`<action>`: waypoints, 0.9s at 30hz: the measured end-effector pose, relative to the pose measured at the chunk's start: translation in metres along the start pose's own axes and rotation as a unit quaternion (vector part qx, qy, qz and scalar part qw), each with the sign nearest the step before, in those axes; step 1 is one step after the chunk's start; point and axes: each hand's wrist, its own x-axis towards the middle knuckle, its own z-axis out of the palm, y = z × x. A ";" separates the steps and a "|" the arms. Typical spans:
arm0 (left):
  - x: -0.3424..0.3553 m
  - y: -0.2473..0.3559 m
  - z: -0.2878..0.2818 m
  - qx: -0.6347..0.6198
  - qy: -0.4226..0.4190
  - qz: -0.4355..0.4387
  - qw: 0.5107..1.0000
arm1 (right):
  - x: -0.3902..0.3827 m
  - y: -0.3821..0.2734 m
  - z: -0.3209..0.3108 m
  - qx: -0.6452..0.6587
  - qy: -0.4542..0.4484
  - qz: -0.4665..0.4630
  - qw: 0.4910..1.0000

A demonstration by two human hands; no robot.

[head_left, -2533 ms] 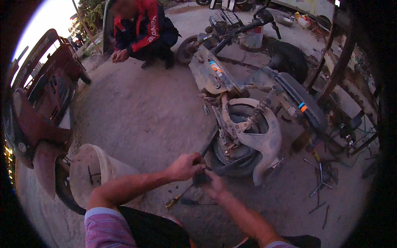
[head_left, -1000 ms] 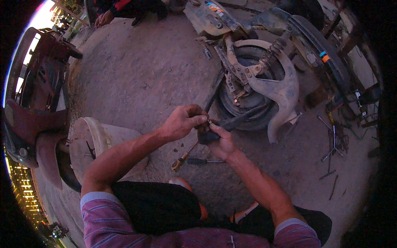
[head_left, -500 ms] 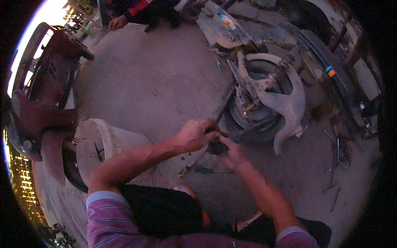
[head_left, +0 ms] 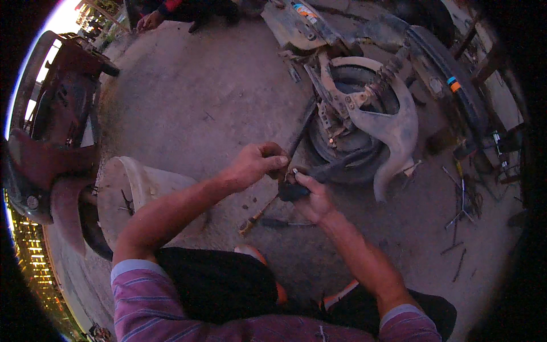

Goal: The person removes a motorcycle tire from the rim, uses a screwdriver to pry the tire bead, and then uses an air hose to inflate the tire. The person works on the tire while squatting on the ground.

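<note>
My right hand (head_left: 315,199) grips a small black part (head_left: 293,192) with a bit of shiny metal at its top; its exact kind does not show. Just up and left of it, my left hand (head_left: 257,165) is closed in a pinch, thumb against fingers. Whatever those fingertips may hold is too small to make out. A narrow gap separates the two hands. On the ground below them lie a yellow-handled screwdriver (head_left: 250,223) and a black-handled tool (head_left: 277,223) with a thin shaft.
Ahead to the right are a wheel (head_left: 342,149) and a curved grey metal frame (head_left: 393,126) with a spring shock absorber (head_left: 388,74). A pale bucket (head_left: 149,181) lies at left by dark red vehicle panels (head_left: 71,162). Wrenches (head_left: 462,199) lie far right. Another person's hand (head_left: 150,21) shows at top left.
My left hand has drawn away to the left from the right hand, opening a gap and uncovering the black part's shiny top. The whole view has shifted slightly.
</note>
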 end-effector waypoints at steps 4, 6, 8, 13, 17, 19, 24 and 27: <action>-0.003 0.008 0.000 0.025 -0.004 0.027 0.999 | -0.001 -0.001 0.001 -0.008 -0.029 -0.027 0.999; -0.006 0.011 0.004 0.088 -0.004 0.061 0.994 | -0.001 -0.001 0.002 0.004 -0.007 -0.016 1.000; -0.009 0.015 0.009 0.198 -0.011 0.145 0.969 | -0.002 -0.001 0.003 0.000 0.002 -0.010 1.000; -0.011 0.021 0.012 0.367 0.005 0.242 0.898 | -0.002 0.000 0.001 -0.023 0.008 0.010 1.000; -0.011 0.023 0.012 0.345 -0.001 0.213 0.914 | 0.000 -0.001 -0.001 -0.045 0.011 0.015 0.999; -0.011 0.023 0.013 0.343 0.002 0.204 0.917 | 0.000 -0.002 -0.002 -0.053 0.006 0.006 0.999; -0.012 0.018 0.010 0.343 0.020 0.193 0.919 | -0.001 -0.005 0.000 0.000 0.008 0.022 1.000; -0.008 0.017 0.004 0.102 -0.006 0.091 0.991 | -0.001 -0.005 0.003 -0.011 0.026 0.026 0.999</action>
